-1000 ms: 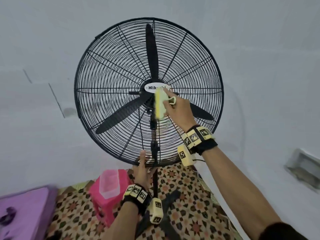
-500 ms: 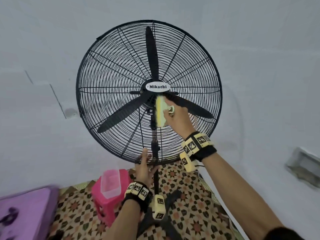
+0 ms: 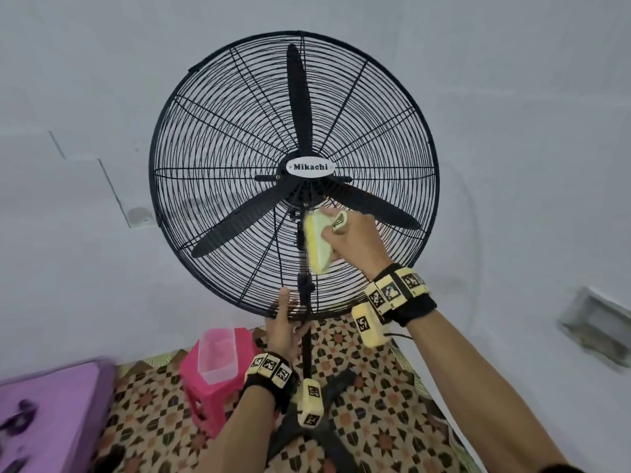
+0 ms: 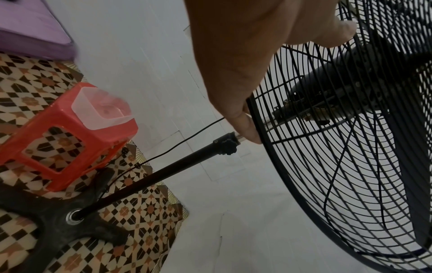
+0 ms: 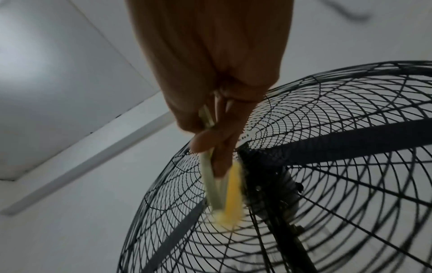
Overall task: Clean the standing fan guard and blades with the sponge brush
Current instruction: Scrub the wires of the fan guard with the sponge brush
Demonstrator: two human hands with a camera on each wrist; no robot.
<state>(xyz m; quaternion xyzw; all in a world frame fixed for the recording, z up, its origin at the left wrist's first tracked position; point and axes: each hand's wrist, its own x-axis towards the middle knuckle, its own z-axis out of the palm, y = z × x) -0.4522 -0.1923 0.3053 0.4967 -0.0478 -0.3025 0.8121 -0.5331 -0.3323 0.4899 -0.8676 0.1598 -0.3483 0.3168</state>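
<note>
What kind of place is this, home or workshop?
Most likely a room in a home. A black standing fan stands on a patterned floor mat against plain white walls, with a pink plastic stool beside it carrying a clear tub. No workshop tools or benches show.

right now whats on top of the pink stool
A clear tub sits on the stool, open side up. It looks empty in the left wrist view, though the image is blurred. The seat under the tub is covered.
</note>
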